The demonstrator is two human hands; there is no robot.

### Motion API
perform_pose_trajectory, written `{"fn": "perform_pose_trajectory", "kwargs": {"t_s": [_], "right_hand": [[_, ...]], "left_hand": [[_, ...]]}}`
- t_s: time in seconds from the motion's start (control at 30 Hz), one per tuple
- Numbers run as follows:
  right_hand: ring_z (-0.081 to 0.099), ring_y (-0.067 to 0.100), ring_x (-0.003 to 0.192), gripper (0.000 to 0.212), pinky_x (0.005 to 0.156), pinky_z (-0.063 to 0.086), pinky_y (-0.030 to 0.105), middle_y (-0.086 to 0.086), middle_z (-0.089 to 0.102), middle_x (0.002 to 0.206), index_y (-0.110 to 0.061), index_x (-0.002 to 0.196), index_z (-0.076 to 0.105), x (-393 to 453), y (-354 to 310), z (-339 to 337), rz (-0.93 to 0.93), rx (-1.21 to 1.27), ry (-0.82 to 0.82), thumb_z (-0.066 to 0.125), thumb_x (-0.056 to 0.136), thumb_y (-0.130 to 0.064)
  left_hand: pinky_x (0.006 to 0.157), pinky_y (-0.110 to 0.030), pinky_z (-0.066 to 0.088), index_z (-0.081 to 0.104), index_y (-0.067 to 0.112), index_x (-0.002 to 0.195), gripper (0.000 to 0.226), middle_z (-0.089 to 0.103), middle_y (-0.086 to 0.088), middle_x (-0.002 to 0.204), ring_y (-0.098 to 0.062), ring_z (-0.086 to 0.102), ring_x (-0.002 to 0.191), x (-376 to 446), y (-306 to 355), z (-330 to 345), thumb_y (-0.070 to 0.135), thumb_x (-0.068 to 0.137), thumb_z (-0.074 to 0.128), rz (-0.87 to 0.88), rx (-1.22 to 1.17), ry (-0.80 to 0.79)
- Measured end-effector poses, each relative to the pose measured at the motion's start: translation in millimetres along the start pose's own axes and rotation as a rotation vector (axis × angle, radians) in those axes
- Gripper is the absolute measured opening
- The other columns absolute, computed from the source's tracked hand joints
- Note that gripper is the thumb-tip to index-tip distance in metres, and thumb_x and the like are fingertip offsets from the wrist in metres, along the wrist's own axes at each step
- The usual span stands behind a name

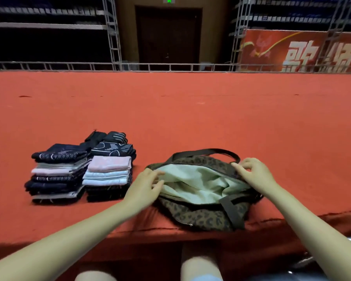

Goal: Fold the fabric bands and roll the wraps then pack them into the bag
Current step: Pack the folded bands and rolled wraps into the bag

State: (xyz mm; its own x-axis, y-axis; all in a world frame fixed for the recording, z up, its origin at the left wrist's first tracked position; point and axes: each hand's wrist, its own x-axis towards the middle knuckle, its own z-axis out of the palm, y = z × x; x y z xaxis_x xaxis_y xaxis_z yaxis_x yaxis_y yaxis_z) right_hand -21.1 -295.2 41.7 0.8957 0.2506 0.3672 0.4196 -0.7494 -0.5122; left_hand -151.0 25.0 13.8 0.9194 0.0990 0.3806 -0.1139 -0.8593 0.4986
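Just two hands [144, 185] [253, 173], one bag [201, 216], two folded stacks [57, 175] [107, 175].

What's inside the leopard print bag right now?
Only pale green lining shows through the open mouth of the bag. No folded fabric is visible inside; the bottom is hidden by bunched lining.

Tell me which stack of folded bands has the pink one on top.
The right stack, nearest the left hand and the bag. A pink band caps it; the left stack is topped by a dark patterned one.
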Motion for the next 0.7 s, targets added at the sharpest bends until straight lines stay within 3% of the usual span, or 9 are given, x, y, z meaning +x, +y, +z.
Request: {"fn": "perform_pose_trajectory", "kwargs": {"t_s": [0.1,0.17,0.2,0.27,0.3,0.4,0.47,0.57,0.7], "right_hand": [[0.062,0.016,0.089,0.020,0.080,0.048,0.035,-0.005,0.067,0.089,-0.022,0.083,0.066,17.8,-41.3,17.5,-0.016,0.082,-0.185,0.062,0.087,-0.041],[0.061,0.011,0.098,0.027,0.084,0.046,0.026,-0.013,0.061,0.104,-0.028,0.110,0.060,21.9,-63.1,34.9,0.017,0.144,-0.377,0.061,0.088,-0.044],[0.058,0.006,0.098,0.029,0.085,0.042,0.023,-0.017,0.057,0.104,-0.029,0.114,0.060,21.3,-69.6,41.7,0.004,0.122,-0.479,0.059,0.089,-0.044],[0.055,-0.005,0.082,0.011,0.081,0.040,0.020,-0.027,0.057,0.087,-0.035,0.093,0.064,18.4,-77.2,46.9,-0.042,0.137,-0.649,0.055,0.092,-0.042],[0.054,-0.007,0.080,0.014,0.078,0.040,0.017,-0.028,0.058,0.082,-0.036,0.089,0.065,17.9,-78.7,45.3,-0.034,0.180,-0.689,0.054,0.093,-0.043],[0.053,-0.008,0.101,0.039,0.088,0.037,0.014,-0.027,0.060,0.108,-0.030,0.113,0.067,20.2,-73.8,34.1,0.042,0.319,-0.621,0.045,0.093,-0.054],[0.051,-0.006,0.105,0.034,0.087,0.036,0.011,-0.023,0.059,0.114,-0.027,0.116,0.067,24.2,-69.0,27.1,0.043,0.341,-0.552,0.051,0.093,-0.046],[0.055,0.000,0.099,0.017,0.074,0.039,0.002,-0.021,0.060,0.103,-0.027,0.106,0.067,31.2,-67.5,16.9,-0.028,0.267,-0.480,0.063,0.089,-0.028],[0.060,0.009,0.094,0.017,0.081,0.045,0.021,-0.007,0.067,0.100,-0.022,0.101,0.068,56.3,-76.2,-6.3,-0.083,0.263,-0.260,0.066,0.085,-0.014]], "left_hand": [[0.106,-0.036,0.030,0.045,0.018,0.136,0.045,0.045,-0.009,0.124,-0.028,0.040,0.122,14.9,-13.4,9.6,0.026,0.092,0.052,-0.189,-0.010,0.055],[0.110,-0.036,0.024,0.034,0.017,0.143,0.054,0.037,-0.012,0.134,-0.030,0.033,0.128,18.3,-16.1,17.3,0.029,0.093,0.050,-0.281,-0.042,0.036],[0.111,-0.037,0.022,0.030,0.016,0.145,0.057,0.033,-0.013,0.138,-0.031,0.031,0.130,19.9,-17.6,20.6,0.031,0.094,0.049,-0.320,-0.072,0.024],[0.112,-0.038,0.021,0.025,0.015,0.147,0.061,0.029,-0.017,0.143,-0.032,0.028,0.134,23.3,-20.4,22.9,0.034,0.095,0.048,-0.381,-0.146,0.031],[0.113,-0.037,0.020,0.024,0.014,0.148,0.062,0.027,-0.018,0.145,-0.031,0.027,0.136,25.4,-22.3,22.3,0.035,0.095,0.047,-0.398,-0.183,0.046],[0.112,-0.033,0.021,0.029,0.015,0.146,0.057,0.030,-0.017,0.147,-0.026,0.028,0.137,28.7,-28.7,21.3,0.036,0.096,0.046,-0.419,-0.257,0.086],[0.110,-0.031,0.024,0.032,0.017,0.145,0.056,0.035,-0.016,0.145,-0.025,0.032,0.135,31.1,-31.6,22.7,0.039,0.095,0.047,-0.449,-0.285,0.049],[0.104,-0.030,0.030,0.034,0.020,0.144,0.060,0.044,-0.012,0.139,-0.026,0.040,0.131,37.4,-30.9,26.9,0.041,0.092,0.053,-0.456,-0.275,-0.087],[0.092,-0.024,0.042,0.055,0.019,0.121,0.034,0.060,0.003,0.117,-0.009,0.057,0.111,52.0,-12.2,11.0,0.020,0.088,0.064,-0.325,-0.481,0.044]]}}
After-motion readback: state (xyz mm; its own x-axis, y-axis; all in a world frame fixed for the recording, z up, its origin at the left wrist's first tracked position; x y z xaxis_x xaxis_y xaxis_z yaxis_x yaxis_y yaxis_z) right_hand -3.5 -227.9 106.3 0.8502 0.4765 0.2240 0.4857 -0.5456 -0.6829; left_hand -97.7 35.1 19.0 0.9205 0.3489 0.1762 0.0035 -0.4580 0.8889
